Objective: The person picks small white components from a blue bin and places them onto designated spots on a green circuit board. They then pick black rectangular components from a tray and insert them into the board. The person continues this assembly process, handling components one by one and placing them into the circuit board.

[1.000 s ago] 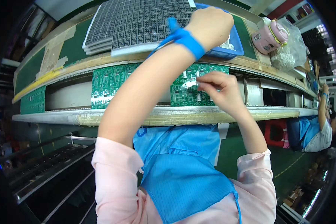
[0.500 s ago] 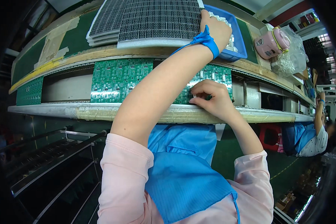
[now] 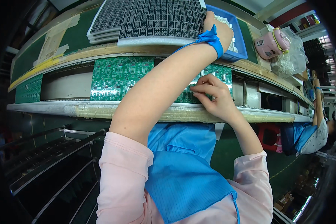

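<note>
My left arm crosses over the boards, and my left hand [image 3: 221,33], with a blue wrist strap [image 3: 211,39], reaches into a blue bin [image 3: 239,39] of small white parts [image 3: 234,48]. Most of its fingers are hidden behind the hand, so I cannot see what they grasp. Over a green circuit board [image 3: 221,74], my right hand [image 3: 214,95] has thumb and index finger close together at a tiny white part, partly covered by the fingertips. My left forearm hides part of that board. Left of it lies another green circuit board [image 3: 110,80].
Stacked foam trays of black display components [image 3: 156,26] stand behind the rail. A third board [image 3: 29,89] lies far left on the track. A pink flask [image 3: 268,44] and clear plastic bag [image 3: 293,56] sit right. Another person [image 3: 311,134] works farther right; a metal rack [image 3: 56,156] stands lower left.
My right hand's fingers have lifted and spread slightly at the same board. My left hand has shifted a little right within the bin. The other person's arms have moved.
</note>
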### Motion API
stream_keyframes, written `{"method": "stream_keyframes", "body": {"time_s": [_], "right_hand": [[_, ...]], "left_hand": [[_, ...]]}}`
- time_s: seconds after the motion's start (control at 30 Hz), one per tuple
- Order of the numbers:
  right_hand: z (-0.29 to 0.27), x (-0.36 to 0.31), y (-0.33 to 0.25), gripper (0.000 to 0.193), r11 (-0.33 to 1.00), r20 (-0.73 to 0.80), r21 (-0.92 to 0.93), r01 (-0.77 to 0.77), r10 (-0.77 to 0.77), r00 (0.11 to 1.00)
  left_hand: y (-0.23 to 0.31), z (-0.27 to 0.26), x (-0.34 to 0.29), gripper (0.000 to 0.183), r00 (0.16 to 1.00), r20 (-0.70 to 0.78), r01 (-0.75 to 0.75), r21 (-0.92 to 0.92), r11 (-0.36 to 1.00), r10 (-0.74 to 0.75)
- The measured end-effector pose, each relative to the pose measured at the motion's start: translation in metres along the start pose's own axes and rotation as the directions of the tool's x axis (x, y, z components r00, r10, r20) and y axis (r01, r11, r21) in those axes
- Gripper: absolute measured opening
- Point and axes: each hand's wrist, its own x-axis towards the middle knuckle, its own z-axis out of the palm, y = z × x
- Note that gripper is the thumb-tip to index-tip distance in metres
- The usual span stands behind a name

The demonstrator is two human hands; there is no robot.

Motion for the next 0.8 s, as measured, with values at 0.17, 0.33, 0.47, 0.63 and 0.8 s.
{"method": "stream_keyframes", "body": {"time_s": [0.17, 0.33, 0.47, 0.63, 0.8], "right_hand": [[-0.002, -0.003, 0.003, 0.015, 0.999, 0.014, 0.021, -0.048, 0.048, 0.999], [0.0, -0.001, 0.002, 0.018, 1.0, -0.002, 0.027, -0.015, 0.015, 1.0], [-0.003, -0.004, 0.003, 0.021, 0.998, 0.009, 0.049, -0.036, 0.036, 0.999], [-0.004, -0.003, -0.006, 0.022, 0.95, 0.042, 0.266, -0.164, 0.159, 0.986], [-0.003, -0.003, -0.001, 0.025, 0.979, 0.054, 0.171, -0.114, 0.106, 0.993]], "left_hand": [[-0.007, 0.008, -0.001, 0.016, 0.992, -0.125, -0.035, -0.041, 0.999, 0.03], [-0.021, 0.001, -0.003, 0.012, 0.957, -0.286, -0.128, -0.264, 0.956, 0.049], [-0.025, -0.022, -0.041, 0.015, 0.791, -0.602, -0.43, -0.419, 0.8, 0.11], [-0.046, -0.043, -0.142, 0.018, 0.893, -0.45, -0.349, -0.711, 0.61, -0.014], [-0.048, -0.006, -0.208, 0.019, 0.979, -0.164, -0.075, -0.848, 0.525, -0.125]]}}
